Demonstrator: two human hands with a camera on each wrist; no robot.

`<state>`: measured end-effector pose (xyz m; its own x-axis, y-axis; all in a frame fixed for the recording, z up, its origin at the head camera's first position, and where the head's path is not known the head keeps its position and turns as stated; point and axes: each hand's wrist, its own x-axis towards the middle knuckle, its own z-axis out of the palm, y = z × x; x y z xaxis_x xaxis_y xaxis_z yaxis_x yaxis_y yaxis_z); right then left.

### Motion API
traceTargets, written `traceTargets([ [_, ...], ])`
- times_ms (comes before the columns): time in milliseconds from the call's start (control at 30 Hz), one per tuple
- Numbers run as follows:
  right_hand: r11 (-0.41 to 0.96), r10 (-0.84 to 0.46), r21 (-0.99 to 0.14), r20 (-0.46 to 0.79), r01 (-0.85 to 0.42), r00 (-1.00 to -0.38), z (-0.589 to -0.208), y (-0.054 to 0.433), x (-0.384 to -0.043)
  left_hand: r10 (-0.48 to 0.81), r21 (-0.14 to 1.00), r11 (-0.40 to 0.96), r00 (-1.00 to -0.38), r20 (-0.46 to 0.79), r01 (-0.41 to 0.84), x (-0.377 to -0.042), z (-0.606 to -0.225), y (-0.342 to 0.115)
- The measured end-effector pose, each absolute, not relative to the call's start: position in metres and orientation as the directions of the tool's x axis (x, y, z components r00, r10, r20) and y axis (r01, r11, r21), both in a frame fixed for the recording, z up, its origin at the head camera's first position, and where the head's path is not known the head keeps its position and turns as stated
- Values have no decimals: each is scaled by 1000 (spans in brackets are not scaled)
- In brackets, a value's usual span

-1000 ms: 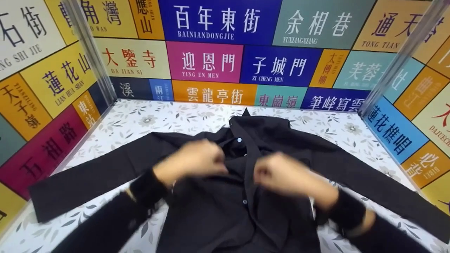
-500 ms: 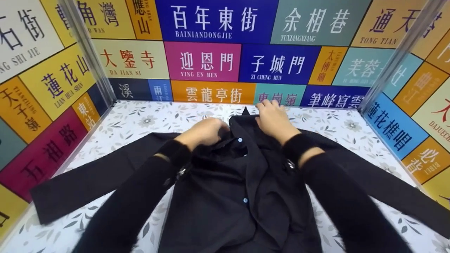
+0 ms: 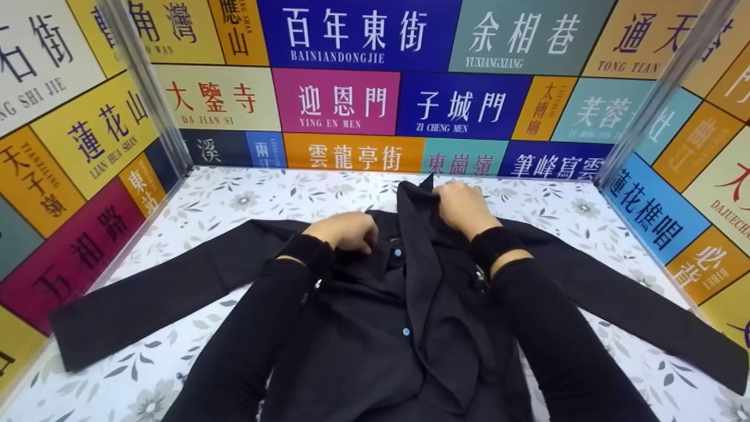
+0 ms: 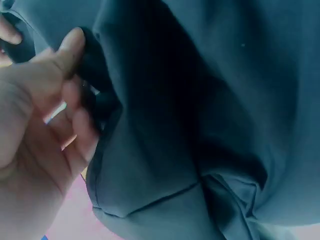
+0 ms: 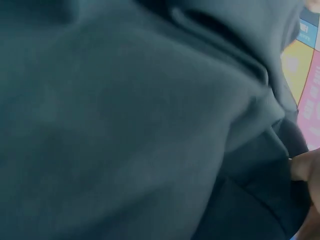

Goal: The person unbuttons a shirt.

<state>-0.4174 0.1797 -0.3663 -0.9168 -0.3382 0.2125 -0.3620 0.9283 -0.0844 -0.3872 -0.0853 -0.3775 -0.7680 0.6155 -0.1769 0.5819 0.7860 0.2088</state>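
A black long-sleeved button-up shirt (image 3: 363,340) lies front up, its sleeves spread to both sides. My left hand (image 3: 345,230) grips the left part of its collar area; in the left wrist view the thumb (image 4: 73,45) presses the cloth against the curled fingers. On the other side, my right hand (image 3: 466,205) holds the raised collar (image 3: 413,202) near its pointed tip. Only a thumb or finger edge of that hand (image 5: 312,175) shows at the right wrist view's border, against the dark fabric. Pale buttons (image 3: 406,332) run down the front, where the placket hangs loose in folds.
The table (image 3: 234,193) has a white cover with grey leaves and flowers. Walls of coloured panels with Chinese lettering (image 3: 337,102) enclose it at the back and both sides, with clear corner posts (image 3: 155,88). Black sleeves cover both forearms.
Both hands first moved forward from mid-shirt to the collar. Since then the collar has been lifted and drawn to the right, the neck opening widened, and the left hand has come slightly nearer.
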Motion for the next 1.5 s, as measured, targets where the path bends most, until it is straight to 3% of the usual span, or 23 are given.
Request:
traceTargets([
  [133, 891, -326, -195, 350, -409, -878, -352, 194, -419, 598, -20, 801, -799, 59, 598, -388, -363, -89],
  [233, 828, -294, -311, 465, -466, -835, -337, 202, -412, 629, -269, 776, -728, 272, 570, -381, -347, -87],
  [300, 759, -314, -340, 557, -556, -769, -331, 204, -399, 659, -436, 743, -672, 338, 508, -369, -339, -82],
  [433, 615, -505, -174, 662, -769, -554, -339, 201, -358, 739, -656, 628, -586, 333, 419, -329, -345, -74],
  [567, 472, -737, 109, 594, -875, -323, -369, 202, -316, 840, -718, 503, -469, 274, 481, -289, -381, -74],
  [700, 363, -869, 233, 433, -902, -238, -402, 216, -289, 907, -650, 419, -332, 260, 634, -270, -416, -85],
  [800, 321, -917, 116, 287, -940, -278, -410, 230, -279, 905, -526, 394, -218, 365, 753, -268, -425, -96],
  [900, 402, -887, -100, 204, -910, -414, -401, 238, -279, 823, -373, 432, -190, 536, 821, -271, -420, -105],
  [967, 504, -818, -193, 208, -842, -537, -390, 237, -282, 747, -273, 505, -255, 614, 819, -274, -415, -110],
  [1033, 617, -718, -227, 228, -754, -657, -381, 230, -284, 674, -178, 603, -379, 634, 777, -276, -410, -112],
  [1133, 769, -553, -251, 198, -588, -809, -378, 215, -285, 599, -69, 725, -579, 554, 685, -278, -408, -113],
  [1233, 863, -430, -255, 82, -436, -899, -386, 198, -286, 551, -10, 789, -699, 456, 615, -280, -413, -110],
  [1367, 906, -395, -170, -18, -387, -918, -395, 186, -286, 530, -6, 803, -711, 462, 596, -285, -418, -106],
  [1500, 910, -394, -118, 53, -397, -918, -380, 190, -287, 490, 32, 801, -685, 539, 598, -291, -403, -112],
])
